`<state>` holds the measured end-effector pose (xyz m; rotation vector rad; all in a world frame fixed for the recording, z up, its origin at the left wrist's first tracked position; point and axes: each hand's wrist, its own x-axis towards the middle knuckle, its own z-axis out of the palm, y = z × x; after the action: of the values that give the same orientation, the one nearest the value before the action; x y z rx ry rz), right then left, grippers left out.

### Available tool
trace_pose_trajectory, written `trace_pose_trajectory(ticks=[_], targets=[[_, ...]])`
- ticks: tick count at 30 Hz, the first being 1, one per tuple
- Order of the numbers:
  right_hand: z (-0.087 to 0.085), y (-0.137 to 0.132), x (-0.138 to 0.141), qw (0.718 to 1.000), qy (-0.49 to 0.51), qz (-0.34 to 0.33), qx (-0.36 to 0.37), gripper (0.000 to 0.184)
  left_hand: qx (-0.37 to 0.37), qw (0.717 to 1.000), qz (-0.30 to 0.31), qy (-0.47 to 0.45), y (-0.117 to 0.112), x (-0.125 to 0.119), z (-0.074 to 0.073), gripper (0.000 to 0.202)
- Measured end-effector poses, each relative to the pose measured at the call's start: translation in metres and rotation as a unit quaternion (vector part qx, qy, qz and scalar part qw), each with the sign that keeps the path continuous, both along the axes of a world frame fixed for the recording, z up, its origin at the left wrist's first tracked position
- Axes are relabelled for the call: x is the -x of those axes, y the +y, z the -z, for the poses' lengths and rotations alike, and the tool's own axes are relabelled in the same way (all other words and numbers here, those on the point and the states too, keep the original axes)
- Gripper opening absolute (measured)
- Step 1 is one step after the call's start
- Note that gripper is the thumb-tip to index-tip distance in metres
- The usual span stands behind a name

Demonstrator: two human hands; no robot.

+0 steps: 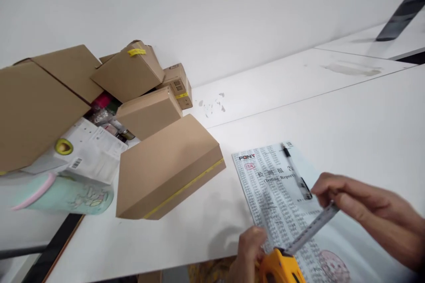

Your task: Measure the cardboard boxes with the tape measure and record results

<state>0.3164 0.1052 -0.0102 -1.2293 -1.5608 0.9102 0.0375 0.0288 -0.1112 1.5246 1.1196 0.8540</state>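
At the bottom of the view, my left hand (pixel 249 250) is closed around a yellow tape measure (pixel 278 266). My right hand (pixel 361 210) pinches the end of its blade (pixel 310 230), which is drawn out a short way and slants up to the right. Under both hands lies a pale blue printed report (pixel 265 194) with the words "PONY" and "Testing Report". A black and clear pen (pixel 296 170) rests on the report, just beyond my right fingertips. Part of the tape measure's case is cut off by the lower edge.
Left of the report sits a closed cardboard box (pixel 169 163) with a yellow strip along its side. Behind it are several more cartons (pixel 131 73), white packaging (pixel 89 146) and a mint green bottle (pixel 73 194). A dark bottle (pixel 403 13) stands at the far right of the white table (pixel 282 115).
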Motion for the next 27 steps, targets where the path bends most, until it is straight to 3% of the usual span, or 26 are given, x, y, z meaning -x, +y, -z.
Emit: trace_pose_trajectory(ticks=[3,6,8,11,13,15,18,21,24,27], targets=[[0.007,-0.018,0.022,0.998,-0.013,-0.067,-0.019,0.018,0.008,1.000,0.006,-0.017,0.004,-0.002,-0.012,0.055],[0.011,-0.020,0.038,0.993,-0.042,-0.095,-0.060,0.024,-0.025,0.999,0.009,0.034,0.009,-0.010,-0.033,0.106],[0.016,-0.008,0.033,0.994,-0.058,-0.066,-0.069,0.022,-0.061,0.994,0.015,0.093,0.019,-0.015,-0.050,0.123],[0.027,0.026,0.011,0.987,-0.144,0.068,-0.025,0.029,-0.127,0.973,0.036,0.188,0.048,-0.023,-0.075,0.105],[0.037,0.052,-0.003,0.960,-0.245,0.134,0.015,0.034,-0.172,0.949,0.047,0.261,0.072,-0.026,-0.085,0.090],[0.046,0.075,-0.011,0.935,-0.322,0.149,0.025,0.038,-0.205,0.920,0.050,0.329,0.096,-0.029,-0.090,0.081],[0.052,0.093,-0.010,0.920,-0.378,0.108,-0.004,0.033,-0.248,0.873,0.048,0.418,0.127,-0.034,-0.088,0.070],[0.044,0.095,-0.012,0.944,-0.324,0.067,0.002,0.032,-0.286,0.832,0.043,0.473,0.148,-0.037,-0.085,0.060],[0.029,0.088,-0.024,0.990,-0.127,0.052,0.039,0.033,-0.295,0.822,0.041,0.486,0.160,-0.040,-0.082,0.052],[0.017,0.078,-0.037,0.997,0.049,0.052,0.038,0.028,-0.316,0.815,0.037,0.484,0.157,-0.048,-0.076,0.051]])
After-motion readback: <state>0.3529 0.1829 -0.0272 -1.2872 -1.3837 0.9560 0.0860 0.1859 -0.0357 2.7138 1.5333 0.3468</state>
